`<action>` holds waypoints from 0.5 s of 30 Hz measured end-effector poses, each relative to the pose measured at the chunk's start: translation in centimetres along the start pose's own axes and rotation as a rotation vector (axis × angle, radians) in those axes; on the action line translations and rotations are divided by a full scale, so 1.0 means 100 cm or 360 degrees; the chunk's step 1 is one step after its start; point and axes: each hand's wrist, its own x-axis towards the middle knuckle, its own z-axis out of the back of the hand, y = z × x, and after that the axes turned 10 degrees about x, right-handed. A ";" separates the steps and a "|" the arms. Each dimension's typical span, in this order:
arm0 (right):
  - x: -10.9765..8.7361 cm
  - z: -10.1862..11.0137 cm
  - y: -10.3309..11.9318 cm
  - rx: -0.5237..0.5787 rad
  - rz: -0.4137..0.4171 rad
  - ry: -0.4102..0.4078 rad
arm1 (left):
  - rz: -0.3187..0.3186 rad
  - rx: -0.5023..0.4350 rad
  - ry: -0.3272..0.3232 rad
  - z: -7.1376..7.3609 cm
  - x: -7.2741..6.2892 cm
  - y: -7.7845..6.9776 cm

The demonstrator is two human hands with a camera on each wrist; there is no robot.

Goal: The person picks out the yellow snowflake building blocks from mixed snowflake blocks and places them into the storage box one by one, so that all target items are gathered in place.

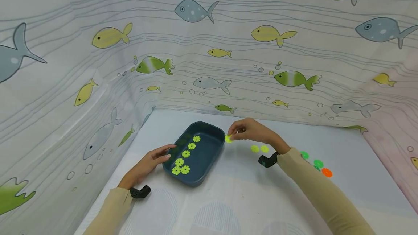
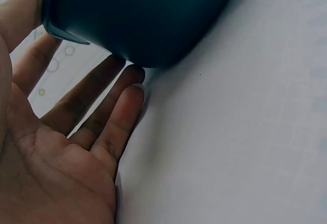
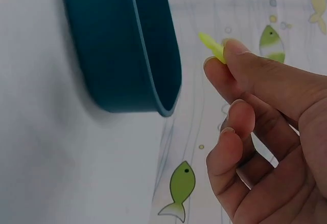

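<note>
While the left hand (image 1: 151, 162) rests against the left long side of the dark blue tray (image 1: 205, 157), as the head view shows, the right hand (image 1: 251, 130) holds a yellow notched disc (image 1: 228, 139) just beside the tray's right rim. Six yellow discs (image 1: 185, 153) lie inside near the left wall, roughly in a line, with two side by side at the near end. Two more yellow ones (image 1: 254, 148) lie on the surface (image 1: 235, 180) near the right hand. Farther right, close to the right sleeve (image 1: 320, 188), are some green discs (image 1: 318, 163) and an orange disc (image 1: 327, 172); a low sweep of that forearm could scatter them.

In the left wrist view, the left fingers are spread and nearly straight, touching the tray's outside, with thumb and forefinger at the rim (whether they press hard, I cannot tell). A sudden push there could shift or tip the tray and slide the discs within.

The right wrist view gives the disc almost edge-on, pinched between thumb and forefinger, the other fingers loosely bent and holding nothing. It stands clear of the tray wall. With so little of it gripped, I judge that catching the rim might twist it loose and drop it outside.
</note>
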 end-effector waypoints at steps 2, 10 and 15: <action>0.006 -0.003 0.002 0.0010 0.0014 0.0034 | 0.0008 -0.0020 0.0014 0.000 0.000 -0.001; 0.028 -0.014 0.008 0.0036 0.0035 0.0172 | -0.0024 -0.0063 0.0068 0.002 0.002 -0.001; 0.041 -0.022 0.012 0.0075 0.0019 0.0258 | -0.0081 -0.0086 0.0094 0.003 0.003 0.000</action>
